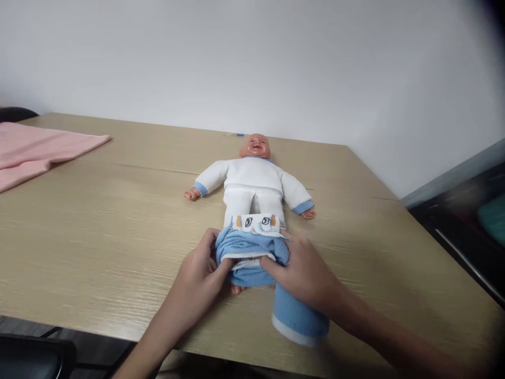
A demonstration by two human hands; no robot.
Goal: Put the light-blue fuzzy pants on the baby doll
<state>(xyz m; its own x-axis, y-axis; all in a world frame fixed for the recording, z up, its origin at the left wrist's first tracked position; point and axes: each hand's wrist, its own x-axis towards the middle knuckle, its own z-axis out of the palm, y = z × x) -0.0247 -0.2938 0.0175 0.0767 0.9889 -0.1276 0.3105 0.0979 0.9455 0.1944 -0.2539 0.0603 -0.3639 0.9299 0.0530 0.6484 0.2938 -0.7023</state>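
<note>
A baby doll (254, 179) in a white top with blue cuffs lies on its back on the wooden table (98, 221), head pointing away from me. Bunched blue trousers (248, 252) with a white waistband sit around its legs, just below a band printed with cartoon eyes. My left hand (199, 276) pinches the left side of the bunched blue fabric. My right hand (303, 268) grips the right side, its fingers curled over the white waistband. One blue trouser leg (298, 316) with a white cuff trails toward me under my right wrist. A doll foot shows beneath the fabric.
A pink cloth (35, 150) lies on the table's far left corner. A white wall stands behind the table. A dark chair back (16, 113) shows at far left, another dark seat (31, 358) at the near left, and dark furniture at the right.
</note>
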